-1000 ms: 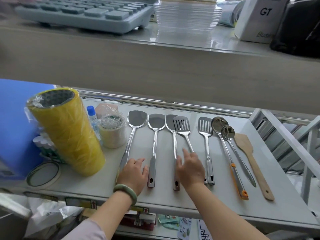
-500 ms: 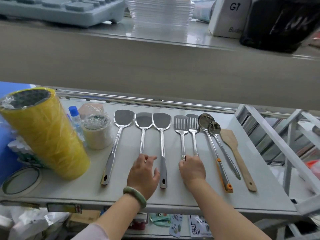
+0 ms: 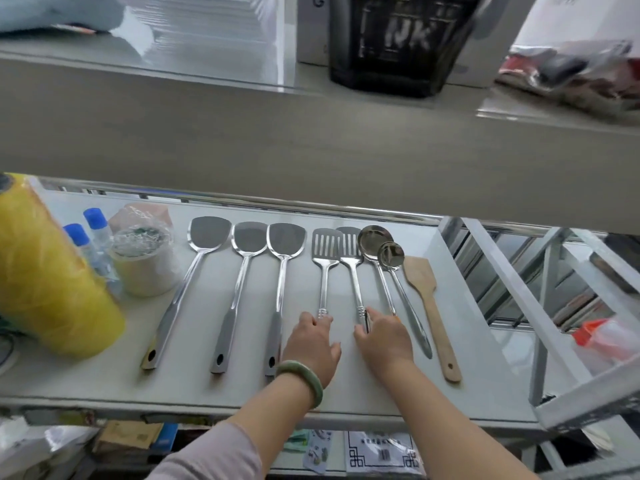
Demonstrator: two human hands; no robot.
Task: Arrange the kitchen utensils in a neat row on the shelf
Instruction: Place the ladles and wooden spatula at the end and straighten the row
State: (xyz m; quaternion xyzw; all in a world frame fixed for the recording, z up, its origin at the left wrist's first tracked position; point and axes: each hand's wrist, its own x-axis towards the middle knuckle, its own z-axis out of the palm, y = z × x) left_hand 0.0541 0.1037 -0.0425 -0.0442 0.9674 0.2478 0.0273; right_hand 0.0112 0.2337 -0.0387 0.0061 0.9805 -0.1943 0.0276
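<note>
Several utensils lie side by side on the white shelf, heads away from me. From the left come three solid steel turners, a left slotted turner, a right slotted turner, two steel ladles with overlapping bowls, and a wooden spatula. My left hand, with a green bangle on the wrist, lies over the left slotted turner's handle. My right hand pinches the right slotted turner's handle and hides the orange grip of one ladle.
A big yellow roll, two blue-capped bottles and a wrapped tape roll crowd the shelf's left end. An upper shelf with a black box overhangs. A white rack frame stands on the right.
My left hand has shifted right from the solid turners onto the left slotted turner's handle. The two slotted turners' handles now lie further apart. The view has swung right.
</note>
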